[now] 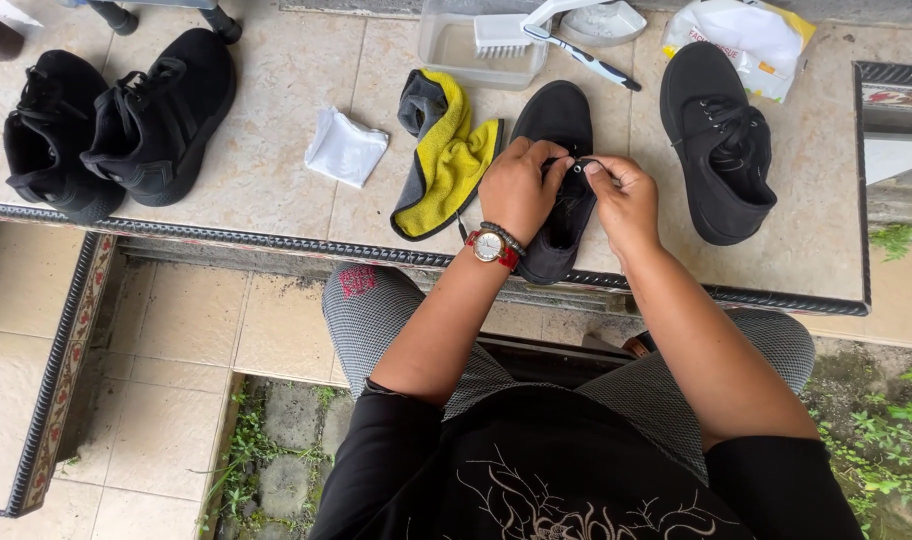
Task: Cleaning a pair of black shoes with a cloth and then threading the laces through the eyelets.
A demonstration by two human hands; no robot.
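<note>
1. Head view: a person sits at a tiled ledge (276, 180) with a dark patterned border along its front edge, and both hands meet over a black shoe (559, 130) that lies near that front edge, a little right of the middle, toe pointing toward the back.
2. The left hand (519, 188), with a watch on a red strap at the wrist, rests on the shoe's left side, fingers curled and pinched together on the black lace (583, 163) at the shoe's opening.
3. The right hand (626, 200) sits on the shoe's right side, thumb and forefinger closed on the same lace.
4. A grey-and-yellow cloth (446, 160) lies crumpled just beside the shoe on its left, and a folded white cloth (345, 147) lies farther left.
5. A second black shoe (716, 140) lies apart on the right, toward the ledge's right edge.
6. At the back edge stand a clear plastic tub (456, 50) with a white scrub brush (501, 35) resting in it, a toothbrush (591, 62) lying beside it, and a white-and-yellow bag (746, 40) toward the back right corner.
7. A pair of black sneakers (116, 120) stands at the ledge's left end.
</note>
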